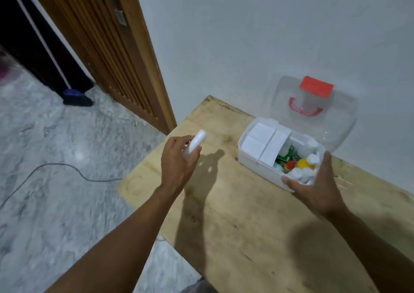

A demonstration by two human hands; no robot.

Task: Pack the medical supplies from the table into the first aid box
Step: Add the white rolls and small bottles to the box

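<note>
**Head view.** A bare plywood table [235, 225] fills the lower right. The white plastic first aid box [252, 161] stands open at 2 o'clock on the table, near the pale wall [246, 35]. Its clear domed lid [336, 118], with red handle [305, 110] and red latch [316, 86], leans against the wall at the box's 12 o'clock.

Inside, a white inner tray [276, 145] covers the left half and carries folded white packets [259, 135]. The right half holds a green packet [290, 154], a red-capped bottle [290, 164], a yellow-capped bottle [303, 163] and white-capped bottles [312, 158], packed close together.

The left hand [178, 163] is above the table's 10 o'clock edge, well apart from the box. Its curled fingers grip a white plastic tube [197, 141], whose free end points toward 1 o'clock.

The right hand [318, 189] is at the box's 4 o'clock corner. Its thumb lies against the near wall and its fingers are spread and fairly straight past the right end, hiding that corner and part of the bottles. Motion blur leaves it unclear whether the fingers press the box.

Beyond the table are a slatted wooden door [100, 46] at 11 o'clock, a blue broom [76, 96] at 10 o'clock, and a grey cable [67, 166] on the marbled floor [44, 203] at 9 o'clock.
</note>
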